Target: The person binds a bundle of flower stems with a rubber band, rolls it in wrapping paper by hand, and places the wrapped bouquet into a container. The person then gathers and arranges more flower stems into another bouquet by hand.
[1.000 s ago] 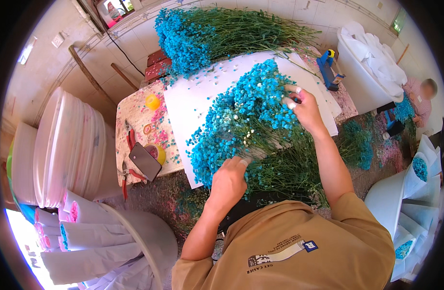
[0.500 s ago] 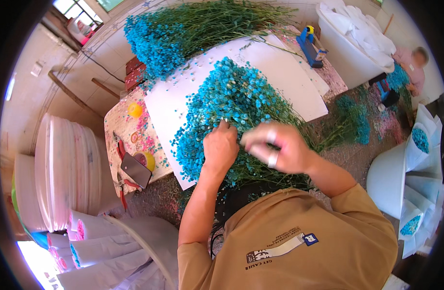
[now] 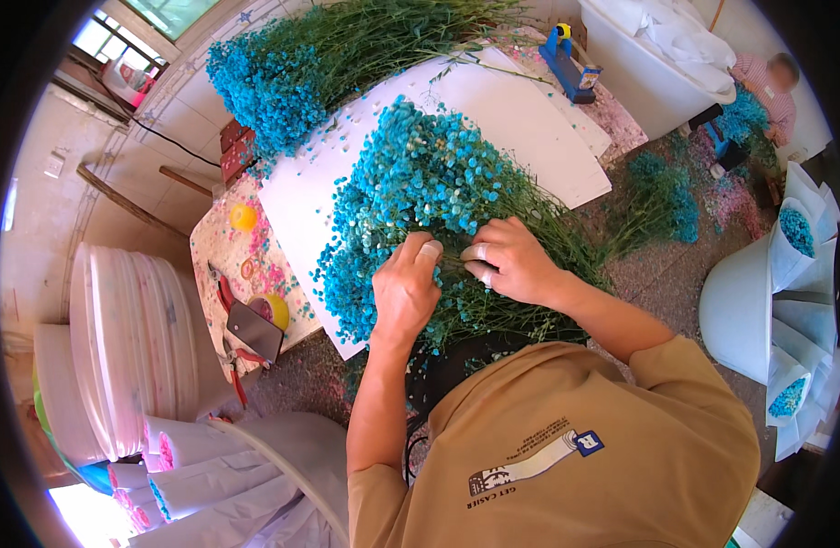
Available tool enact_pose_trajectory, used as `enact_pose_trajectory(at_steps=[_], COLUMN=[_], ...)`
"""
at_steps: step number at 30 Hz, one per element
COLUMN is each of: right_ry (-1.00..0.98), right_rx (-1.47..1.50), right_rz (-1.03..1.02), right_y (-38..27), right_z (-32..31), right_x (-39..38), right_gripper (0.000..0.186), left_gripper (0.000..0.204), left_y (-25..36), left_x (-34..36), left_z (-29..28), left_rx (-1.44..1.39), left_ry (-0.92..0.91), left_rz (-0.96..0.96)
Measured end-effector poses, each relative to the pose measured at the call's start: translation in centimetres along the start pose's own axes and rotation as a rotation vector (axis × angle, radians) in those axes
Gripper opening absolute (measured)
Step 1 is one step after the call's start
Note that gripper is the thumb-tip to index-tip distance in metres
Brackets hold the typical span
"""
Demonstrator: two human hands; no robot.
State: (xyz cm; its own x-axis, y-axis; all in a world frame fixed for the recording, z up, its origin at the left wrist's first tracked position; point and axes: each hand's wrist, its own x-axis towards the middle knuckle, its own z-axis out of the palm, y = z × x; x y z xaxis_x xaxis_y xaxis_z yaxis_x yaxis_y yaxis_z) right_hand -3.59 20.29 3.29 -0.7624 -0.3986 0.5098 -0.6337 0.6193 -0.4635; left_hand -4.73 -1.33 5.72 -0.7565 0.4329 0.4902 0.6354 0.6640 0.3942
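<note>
A big bunch of blue-dyed baby's breath lies across white sheets on the table, blossoms to the left and green stems to the right. My left hand is closed at the near side of the blossoms, fingers pinched on sprigs. Close to its right, my right hand is also closed, its fingertips pinching thin stems in the bunch. White tape wraps some fingers on both hands. The exact sprigs between the fingertips are hard to see.
Another blue bunch lies at the far edge. Pliers, a phone and a yellow tape roll lie at left. A blue tape dispenser stands far right. Tubs of wrapped flowers flank me; another person is at far right.
My right hand was blurred and raised off the stems; now its fingers are down in the bunch, pinching. My left hand has shifted slightly nearer and turned. The view has tilted a little.
</note>
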Motion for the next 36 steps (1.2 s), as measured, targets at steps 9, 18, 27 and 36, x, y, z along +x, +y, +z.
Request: enact_pose_trajectory(at_steps=[9,18,27,36], right_ry=[0.098,0.097,0.017,-0.051], right_rx=[0.030,0.568,0.188,-0.014], right_rz=[-0.030,0.455,0.181,0.106], right_y=[-0.1,0.0,0.7,-1.1], right_z=[1.0,1.4,0.3,0.8], right_x=[0.9,-0.1,0.1,0.9], right_gripper=[0.016,0.008,0.014,0.046], left_gripper=[0.036,0.028,0.015,0.015], left_y=[0.9,1.1,-1.4,-6.7], left_x=[0.4,0.1,-0.6,0.8], left_z=[-0.4,1.1,0.4,-10.3], left_rx=[0.046,-0.008,-0.424,-1.535], left_ry=[-0.086,-0.020,0.465,0.899], left_rz=[0.000,0.033,-0.167,-0.378])
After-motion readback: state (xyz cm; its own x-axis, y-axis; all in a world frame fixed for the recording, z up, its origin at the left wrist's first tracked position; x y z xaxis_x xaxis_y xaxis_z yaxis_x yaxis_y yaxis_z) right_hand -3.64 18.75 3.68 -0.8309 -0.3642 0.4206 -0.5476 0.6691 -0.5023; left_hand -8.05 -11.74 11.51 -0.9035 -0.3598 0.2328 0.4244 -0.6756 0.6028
